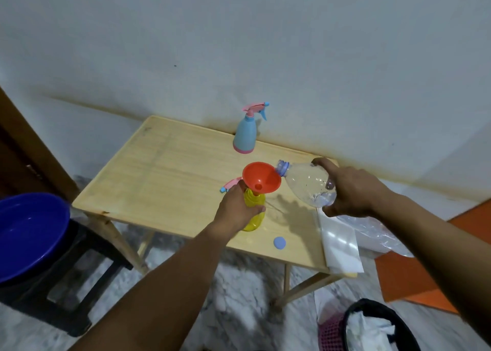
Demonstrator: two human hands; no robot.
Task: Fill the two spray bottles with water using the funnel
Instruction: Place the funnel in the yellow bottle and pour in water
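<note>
The yellow spray bottle [254, 212] stands on the wooden table [159, 170], near the middle of the frame, with its top off. An orange funnel [261, 178] sits in its neck, tipped a little toward the left. The person's left hand [236, 210] is wrapped around the yellow bottle, with the thumb across its front. The person's right hand [348, 188] grips a clear plastic bottle [305, 182] by its fat end and holds it on its side, so the open mouth rests just over the right rim of the funnel. A bit of water shows inside the clear bottle near the hand. A pink spray head [230, 185] lies on the table just behind the left hand. A small blue cap [280, 243] lies near the front edge of the table, below the yellow bottle. A blue spray bottle [245, 135] with a pink top stands at the back of the table by the wall, well apart from the hands. A white sheet [342, 247] lies at the right end of the table. A big blue bowl [29, 233] sits on a black stool [77, 273] at the left of the frame.
</note>
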